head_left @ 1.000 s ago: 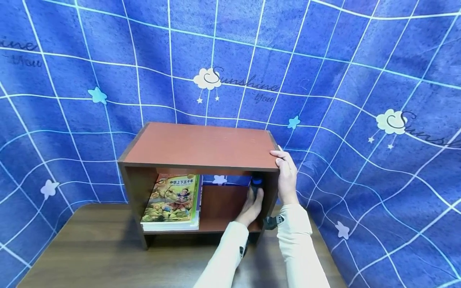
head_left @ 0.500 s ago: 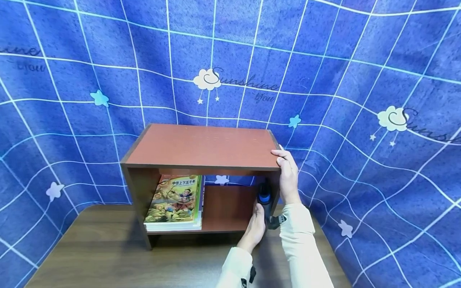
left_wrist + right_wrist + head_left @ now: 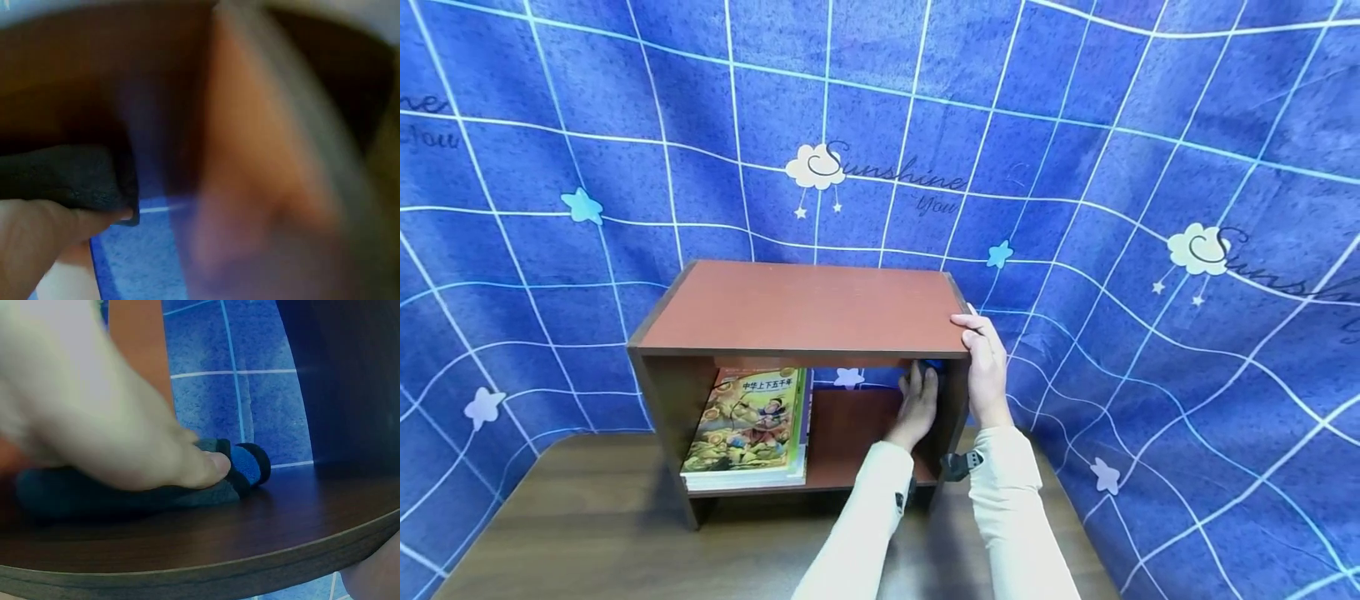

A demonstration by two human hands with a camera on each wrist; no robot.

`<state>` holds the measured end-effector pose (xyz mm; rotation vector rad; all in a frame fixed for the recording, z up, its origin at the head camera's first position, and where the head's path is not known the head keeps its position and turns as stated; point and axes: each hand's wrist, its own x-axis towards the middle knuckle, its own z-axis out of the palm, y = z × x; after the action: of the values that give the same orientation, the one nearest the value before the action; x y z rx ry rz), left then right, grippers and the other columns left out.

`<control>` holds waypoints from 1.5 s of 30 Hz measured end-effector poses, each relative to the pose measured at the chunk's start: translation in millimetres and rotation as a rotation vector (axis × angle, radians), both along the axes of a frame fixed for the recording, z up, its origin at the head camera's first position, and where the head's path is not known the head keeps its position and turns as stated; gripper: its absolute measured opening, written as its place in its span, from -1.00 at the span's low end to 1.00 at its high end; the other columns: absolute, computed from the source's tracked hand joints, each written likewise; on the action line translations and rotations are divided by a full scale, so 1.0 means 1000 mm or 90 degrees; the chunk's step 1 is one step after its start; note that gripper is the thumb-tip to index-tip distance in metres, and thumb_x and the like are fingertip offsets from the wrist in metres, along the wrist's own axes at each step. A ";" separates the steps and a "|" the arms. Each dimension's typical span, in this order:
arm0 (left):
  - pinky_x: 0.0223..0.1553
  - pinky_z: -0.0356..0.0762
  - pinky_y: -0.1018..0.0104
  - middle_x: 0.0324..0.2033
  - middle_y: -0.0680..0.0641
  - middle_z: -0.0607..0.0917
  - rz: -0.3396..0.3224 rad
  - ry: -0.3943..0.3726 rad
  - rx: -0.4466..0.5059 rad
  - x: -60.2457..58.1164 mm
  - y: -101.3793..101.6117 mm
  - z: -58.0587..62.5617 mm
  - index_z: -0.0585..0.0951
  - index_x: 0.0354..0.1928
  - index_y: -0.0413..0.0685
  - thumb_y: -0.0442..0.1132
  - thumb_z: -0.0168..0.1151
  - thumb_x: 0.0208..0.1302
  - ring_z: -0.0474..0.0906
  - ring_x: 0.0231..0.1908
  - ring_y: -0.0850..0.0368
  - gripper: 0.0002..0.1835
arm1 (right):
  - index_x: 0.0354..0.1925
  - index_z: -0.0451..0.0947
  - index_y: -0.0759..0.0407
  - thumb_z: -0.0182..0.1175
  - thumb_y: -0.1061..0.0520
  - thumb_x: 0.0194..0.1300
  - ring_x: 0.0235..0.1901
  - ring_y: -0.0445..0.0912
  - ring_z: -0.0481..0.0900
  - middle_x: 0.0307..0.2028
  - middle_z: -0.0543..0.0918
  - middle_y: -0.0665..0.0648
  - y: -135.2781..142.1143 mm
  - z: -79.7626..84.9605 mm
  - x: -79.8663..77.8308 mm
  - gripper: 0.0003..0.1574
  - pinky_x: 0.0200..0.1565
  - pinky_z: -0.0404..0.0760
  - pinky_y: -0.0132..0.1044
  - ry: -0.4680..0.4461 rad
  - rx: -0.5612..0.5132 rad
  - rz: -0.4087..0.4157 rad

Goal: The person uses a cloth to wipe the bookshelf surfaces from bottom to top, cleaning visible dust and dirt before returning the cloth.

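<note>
- Left hand (image 3: 917, 408) reaches inside the shelf (image 3: 805, 308), at its right end; holds the roll (image 3: 125, 503), dark, blue band (image 3: 247, 464) near one end. Exact kind of thing unclear.
- Left fingers clamped on the roll, one digit lying along it in the right wrist view; the others mostly hidden. Grip looks lengthwise, probably to steer it in the narrow gap.
- Roll is alongside the inner face of the right wall (image 3: 953, 400), blue-banded end up, just under the top board. Seems kept against the wall for support and to stay out of the middle. Whether its lower end touches the shelf floor: can't tell.
- Right hand (image 3: 988, 371) at the top right corner, fingers hooked over the edge onto the top board, palm side by the outer wall. Likely bracing the shelf against the left hand's push.
- Books (image 3: 745, 429) stacked flat at the shelf's left end, cover up; heavy-looking, so lying flat should keep them stable.
- Shelf stands on the worktop (image 3: 587, 517), near the curtain (image 3: 842, 208), open side facing the person, giving easy reach.
- Left wrist view blurred on its right half.
</note>
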<state>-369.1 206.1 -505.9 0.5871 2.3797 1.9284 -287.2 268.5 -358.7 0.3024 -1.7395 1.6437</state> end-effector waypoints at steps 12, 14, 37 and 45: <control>0.16 0.13 -0.08 0.14 -0.27 0.23 0.093 0.015 -0.018 -0.024 0.006 0.016 0.41 0.26 -0.02 0.06 -0.31 0.48 0.03 0.20 -0.21 -0.48 | -0.04 0.45 0.59 -0.17 0.34 0.27 0.34 0.10 0.14 0.27 0.29 0.41 0.000 -0.003 -0.001 -0.59 0.28 0.12 -0.16 0.003 -0.007 0.004; 0.17 0.13 -0.12 0.21 -0.25 0.18 0.069 -0.008 0.000 -0.024 0.006 0.016 0.34 0.33 0.03 0.12 -0.34 0.47 0.00 0.25 -0.21 -0.44 | -0.04 0.45 0.59 -0.17 0.34 0.26 0.34 0.10 0.15 0.28 0.28 0.40 0.001 -0.002 -0.002 -0.59 0.28 0.12 -0.17 0.002 -0.004 0.002; 0.05 0.32 -0.02 0.09 -0.13 0.35 -0.038 0.098 0.019 0.078 -0.033 0.033 0.32 0.29 0.25 0.22 -0.03 0.32 0.34 0.06 -0.03 -0.45 | 0.00 0.53 0.33 -0.22 0.13 0.40 0.34 -0.13 0.13 0.31 0.32 0.11 0.021 -0.019 -0.017 -0.53 0.30 0.03 -0.17 -0.009 0.020 0.017; 0.14 0.22 -0.14 0.25 -0.29 0.20 -0.012 0.017 0.020 0.046 -0.022 0.036 0.19 0.40 0.25 0.19 -0.11 0.37 0.20 0.21 -0.25 -0.40 | 0.07 0.37 0.51 -0.41 0.19 0.42 0.38 0.01 0.04 0.37 0.21 0.14 0.006 -0.007 0.000 -0.45 0.31 0.03 -0.18 -0.020 -0.002 0.074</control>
<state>-323.5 183.9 -469.5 0.6399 2.3539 1.9666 -287.7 274.9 -365.6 0.3845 -1.7715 1.7420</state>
